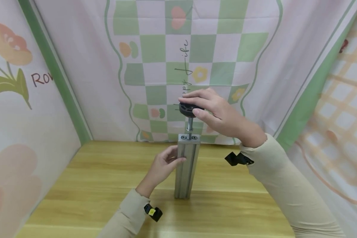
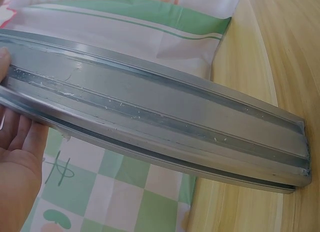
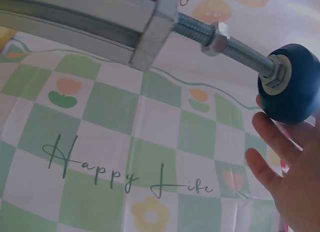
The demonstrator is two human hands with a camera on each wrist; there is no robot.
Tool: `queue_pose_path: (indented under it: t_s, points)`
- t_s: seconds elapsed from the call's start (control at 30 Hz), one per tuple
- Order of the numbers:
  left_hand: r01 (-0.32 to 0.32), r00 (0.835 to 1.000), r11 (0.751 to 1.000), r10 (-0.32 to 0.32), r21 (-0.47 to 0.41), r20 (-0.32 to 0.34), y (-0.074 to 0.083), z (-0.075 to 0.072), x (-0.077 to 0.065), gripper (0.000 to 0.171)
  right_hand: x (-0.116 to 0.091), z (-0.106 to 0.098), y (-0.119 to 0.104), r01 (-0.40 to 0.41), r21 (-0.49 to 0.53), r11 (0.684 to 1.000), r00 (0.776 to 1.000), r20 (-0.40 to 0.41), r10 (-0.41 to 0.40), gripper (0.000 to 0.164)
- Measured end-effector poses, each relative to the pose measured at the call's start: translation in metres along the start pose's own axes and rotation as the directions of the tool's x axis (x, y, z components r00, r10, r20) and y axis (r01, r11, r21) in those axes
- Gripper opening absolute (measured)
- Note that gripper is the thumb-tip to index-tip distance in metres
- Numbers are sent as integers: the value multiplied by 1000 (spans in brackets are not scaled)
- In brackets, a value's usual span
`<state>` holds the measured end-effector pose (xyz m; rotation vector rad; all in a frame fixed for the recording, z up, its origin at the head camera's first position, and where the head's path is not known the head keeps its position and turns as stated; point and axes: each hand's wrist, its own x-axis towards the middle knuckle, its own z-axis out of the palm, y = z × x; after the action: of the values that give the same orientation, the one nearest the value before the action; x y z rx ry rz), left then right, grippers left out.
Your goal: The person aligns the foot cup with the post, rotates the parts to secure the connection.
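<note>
An aluminium extrusion profile (image 1: pixel 186 168) stands upright on the wooden table, an end plate (image 3: pixel 152 34) on its top. Out of that plate rises a threaded rod (image 3: pixel 195 29) with a hex nut (image 3: pixel 218 39) partway along it. A round black levelling foot (image 1: pixel 186 109) caps the rod; it looks dark blue in the right wrist view. My left hand (image 1: pixel 164 167) grips the upper part of the profile, thumb on the near face. From above and the right, my right hand (image 1: pixel 218 110) holds the foot, with its fingers over the top and its thumb at the rim.
The wooden table (image 1: pixel 107 185) spreads around the profile's base. Behind it hangs a checked green and white curtain (image 1: pixel 153 51) with printed lettering. More patterned cloth closes in the left and right sides. Both wrists carry small black mounts.
</note>
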<state>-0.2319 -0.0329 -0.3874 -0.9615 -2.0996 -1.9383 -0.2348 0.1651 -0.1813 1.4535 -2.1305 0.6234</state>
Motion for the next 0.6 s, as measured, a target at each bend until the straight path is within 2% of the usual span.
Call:
queue_pose_path:
  t_s: [0.13, 0.23, 0.47, 0.6]
  points:
    - [8, 1000, 1000, -8, 1, 2, -1, 0, 0, 35, 0, -4, -1, -28, 9, 1000, 998, 63, 28, 44]
    - [18, 1000, 1000, -18, -3, 0, 1, 0, 0, 35, 0, -5, -1, -51, 11, 999, 996, 78, 50, 42]
    - [6, 1000, 1000, -6, -3, 5, 26, 1, -3, 33, -2, -6, -1, -121, 13, 993, 991, 50, 120, 38]
    - [9, 1000, 1000, -9, -3, 7, 28, 1, -2, 32, -1, -4, -1, -154, 3, 988, 988, 18, 154, 39]
